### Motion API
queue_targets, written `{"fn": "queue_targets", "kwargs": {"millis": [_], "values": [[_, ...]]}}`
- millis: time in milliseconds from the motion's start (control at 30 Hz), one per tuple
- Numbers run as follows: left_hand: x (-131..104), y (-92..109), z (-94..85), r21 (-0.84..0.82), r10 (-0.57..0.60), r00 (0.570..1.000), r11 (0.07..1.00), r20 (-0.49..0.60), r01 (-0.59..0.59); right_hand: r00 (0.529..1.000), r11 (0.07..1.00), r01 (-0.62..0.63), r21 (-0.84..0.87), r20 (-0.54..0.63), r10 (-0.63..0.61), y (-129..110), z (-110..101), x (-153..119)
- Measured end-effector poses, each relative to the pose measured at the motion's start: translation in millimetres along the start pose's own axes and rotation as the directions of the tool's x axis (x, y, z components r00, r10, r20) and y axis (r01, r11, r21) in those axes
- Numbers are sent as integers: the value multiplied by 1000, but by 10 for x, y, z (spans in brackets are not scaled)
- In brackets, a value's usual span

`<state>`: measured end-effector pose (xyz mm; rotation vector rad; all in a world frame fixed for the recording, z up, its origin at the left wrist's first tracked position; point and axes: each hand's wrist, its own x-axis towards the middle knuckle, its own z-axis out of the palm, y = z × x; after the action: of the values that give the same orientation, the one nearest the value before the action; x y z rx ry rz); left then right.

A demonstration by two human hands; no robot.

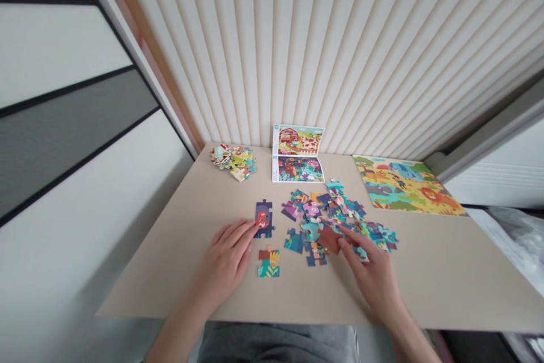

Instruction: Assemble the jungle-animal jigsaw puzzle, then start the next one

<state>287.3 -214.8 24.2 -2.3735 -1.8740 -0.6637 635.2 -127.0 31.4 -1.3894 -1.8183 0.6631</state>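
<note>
The right hand [372, 267] pinches 1 brown puzzle piece [328, 240] at its right edge, between thumb and forefinger; the remaining fingers curl below and are partly hidden. The piece is over the near side of the loose heap [312, 210], right of the middle of the worktop [170, 278]. The left hand [227, 261] lies low near the worktop's near edge, fingers close together, thumb slightly apart. Its fingertips touch the left side of the dark blue section [264, 217]; it grips nothing.

Handling: the piece appears to be light, stiff card with a smooth face. Expect little slip in a dry pinch. Take hold by a straight side or the body; the knobs are probably the weak points and can bend or fray.

Surroundings: a teal and brown section [269, 263] lies between the dark blue section and the near edge. The heap's overlapping pieces crowd the right fingers and can snag or shift. A booklet [300, 169] stands open at the far edge. A second pile [234, 162] occupies the far left corner; a flat animal picture [403, 184] lies toward the far right corner, clear of both hands.
</note>
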Motion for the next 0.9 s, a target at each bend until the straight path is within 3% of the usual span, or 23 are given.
{"fn": "queue_targets", "kwargs": {"millis": [233, 333, 500, 600, 733, 800, 900], "values": [[11, 10, -2, -5, 15, 1000, 1000, -9, -15, 997, 980, 22, -197, -66, -36, 239, -9, 246], [5, 0, 11, -11, 26, 999, 1000, -30, -26, 992, 937, 81, -340, -59, -107, 322, -64, 301], [-13, -21, 33, -23, 19, 1000, 1000, -19, -19, 969, 846, 169, -505, -74, -237, 260, -69, 272], [-15, -16, 35, -27, 6, 1000, 1000, -14, -6, 942, 839, 319, -440, 51, -332, 54, 20, 163], [-8, -13, 29, -25, 6, 1000, 1000, -17, -7, 846, 760, 528, -378, 315, -430, -213, 182, 48], [-7, -19, 26, -14, 19, 1000, 1000, -3, -19, 817, 716, 571, -401, 357, -452, -246, 236, 55], [-9, -26, 23, 5, 26, 999, 1000, 22, -26, 821, 687, 571, -450, 326, -469, -178, 248, 125]]}}
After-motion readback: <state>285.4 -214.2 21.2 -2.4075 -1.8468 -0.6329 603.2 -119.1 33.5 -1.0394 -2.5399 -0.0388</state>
